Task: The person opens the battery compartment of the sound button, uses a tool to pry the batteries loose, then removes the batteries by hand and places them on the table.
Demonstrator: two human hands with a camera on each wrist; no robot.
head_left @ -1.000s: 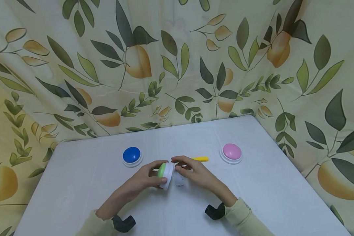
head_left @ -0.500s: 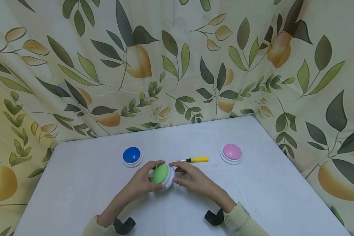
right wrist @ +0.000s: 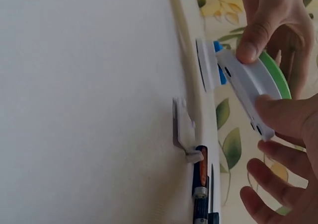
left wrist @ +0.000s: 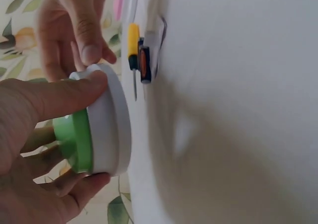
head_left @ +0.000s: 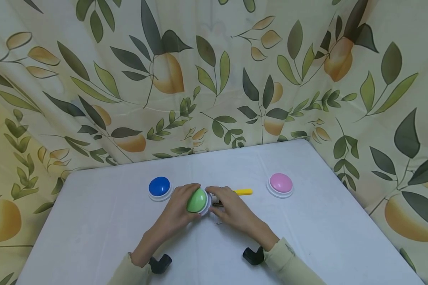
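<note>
A push button with a green dome (head_left: pixel 197 200) and a white base (left wrist: pixel 107 124) is held above the table between both hands. My left hand (head_left: pixel 176 208) grips it from the left, thumb on the base in the left wrist view and fingers around the far side. On its right, my right hand (head_left: pixel 233 208) holds the base rim with thumb and a finger, while its other fingers (right wrist: pixel 271 177) spread apart. The underside, with small dark holes, faces right. Beneath the right hand lie a dark battery with a copper-coloured band (right wrist: pixel 201 172) and a small white plastic piece (right wrist: pixel 185 124).
A yellow-handled screwdriver (head_left: pixel 244 192) lies behind the right hand. Blue (head_left: pixel 159 186) and pink (head_left: pixel 281 183) push buttons stand on the white table (head_left: pixel 92 229), left and right. A leaf-patterned curtain (head_left: pixel 214 99) hangs beyond the table's back edge.
The green push button has turned from edge-on to dome toward the head camera, then shifted slightly away from the person. Both hands moved with it, the right now at its rim.
</note>
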